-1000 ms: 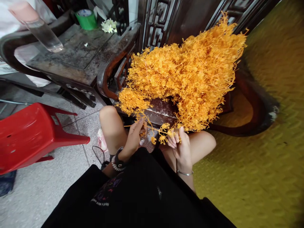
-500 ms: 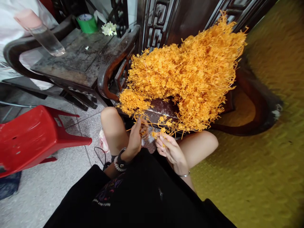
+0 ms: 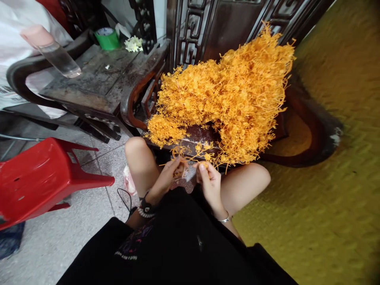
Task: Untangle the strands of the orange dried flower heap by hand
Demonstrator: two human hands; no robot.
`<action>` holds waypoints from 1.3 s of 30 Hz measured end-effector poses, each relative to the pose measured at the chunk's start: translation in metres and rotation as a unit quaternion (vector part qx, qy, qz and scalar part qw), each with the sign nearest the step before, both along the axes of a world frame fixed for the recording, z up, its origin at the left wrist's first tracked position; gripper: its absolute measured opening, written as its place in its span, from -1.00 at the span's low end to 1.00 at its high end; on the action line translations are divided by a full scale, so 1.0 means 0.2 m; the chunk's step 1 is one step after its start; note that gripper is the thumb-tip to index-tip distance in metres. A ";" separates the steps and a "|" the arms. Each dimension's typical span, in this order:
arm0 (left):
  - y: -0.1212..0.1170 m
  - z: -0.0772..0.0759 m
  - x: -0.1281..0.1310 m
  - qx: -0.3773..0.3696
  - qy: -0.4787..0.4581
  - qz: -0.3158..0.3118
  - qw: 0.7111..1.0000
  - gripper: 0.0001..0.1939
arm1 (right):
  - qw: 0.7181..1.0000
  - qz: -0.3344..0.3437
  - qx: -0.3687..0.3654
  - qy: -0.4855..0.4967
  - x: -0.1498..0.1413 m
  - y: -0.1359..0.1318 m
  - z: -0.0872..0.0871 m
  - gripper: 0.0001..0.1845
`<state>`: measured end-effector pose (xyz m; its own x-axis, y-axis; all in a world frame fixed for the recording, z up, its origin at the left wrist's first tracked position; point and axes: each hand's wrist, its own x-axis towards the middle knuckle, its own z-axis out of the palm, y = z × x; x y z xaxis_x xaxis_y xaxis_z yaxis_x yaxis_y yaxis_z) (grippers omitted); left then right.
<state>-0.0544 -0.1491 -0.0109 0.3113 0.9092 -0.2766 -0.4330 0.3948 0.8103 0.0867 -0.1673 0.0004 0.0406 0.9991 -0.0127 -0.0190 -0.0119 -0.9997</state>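
A large heap of orange-yellow, stringy artificial flower sprigs covers most of the dark wooden chair seat in front of me. A smaller bunch sits at the heap's left front. Between my knees, my left hand is closed in a pinch on thin orange stems that loop up above the fingers. My right hand pinches an orange flower piece between thumb and fingers, close beside the left. Loose sprigs hang over the seat's front edge just above the right hand.
To the left, a dark wooden side table carries a clear bottle with a pink cap, green tape and white flowers. A red plastic stool stands at lower left. Yellow textured sheeting spans the right side.
My right hand has turned more upright, its fingers curling over the flower piece. My left hand has shifted slightly down, and the camera view has moved a little.
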 end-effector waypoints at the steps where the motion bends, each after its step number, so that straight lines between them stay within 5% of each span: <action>1: -0.01 -0.01 -0.06 0.004 0.009 -0.083 0.997 -0.48 | 1.000 0.008 0.008 0.012 0.02 0.00 0.00 -0.66; 3: -0.03 -0.02 -0.18 0.026 0.017 -0.253 0.967 -0.34 | 0.998 0.041 0.032 0.021 0.07 0.01 0.00 -0.59; 5: -0.04 0.00 -0.27 0.086 0.008 -0.330 0.940 -0.28 | 0.995 0.083 0.062 -0.002 0.12 0.01 0.02 -0.55; 6: -0.03 0.02 -0.30 0.107 0.010 -0.299 0.948 -0.25 | 0.991 0.107 0.077 -0.021 0.14 0.00 0.04 -0.54; 8: -0.01 0.09 -0.31 0.136 0.064 -0.131 0.980 -0.27 | 0.981 0.159 0.097 -0.051 0.17 0.00 0.07 -0.54; 10: 0.03 0.16 -0.26 0.188 0.129 -0.037 0.973 -0.38 | 0.969 0.210 0.112 -0.062 0.18 0.01 0.11 -0.54; 13: 0.07 0.23 -0.14 0.234 0.179 -0.093 0.951 -0.48 | 0.952 0.254 0.142 -0.092 0.18 0.03 0.15 -0.53; 17: 0.08 0.21 -0.01 0.209 0.214 -0.076 0.951 -0.64 | 0.940 0.215 0.141 -0.223 0.18 0.08 0.19 -0.62; 24: 0.05 0.09 0.06 0.035 0.039 -0.196 0.979 -0.49 | 0.929 0.184 0.137 -0.290 0.20 0.09 0.19 -0.78; 32: -0.02 0.07 0.12 0.183 0.177 0.003 0.967 -0.49 | 0.963 0.142 0.129 -0.189 0.13 0.07 0.16 -0.63; 35: -0.05 0.06 0.11 0.202 0.111 -0.054 0.972 -0.45 | 0.981 0.164 0.094 -0.029 0.10 0.06 0.14 -0.51; 39: -0.08 0.05 0.08 0.166 0.015 -0.153 0.974 -0.39 | 0.955 0.210 0.035 0.209 0.04 0.04 0.11 -0.41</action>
<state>-0.0380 -0.1643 -0.0002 0.5788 0.8155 0.0046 -0.3108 0.2154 0.9257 0.0953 -0.1587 0.0222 -0.3580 0.9250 0.1269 -0.4238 -0.0400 -0.9049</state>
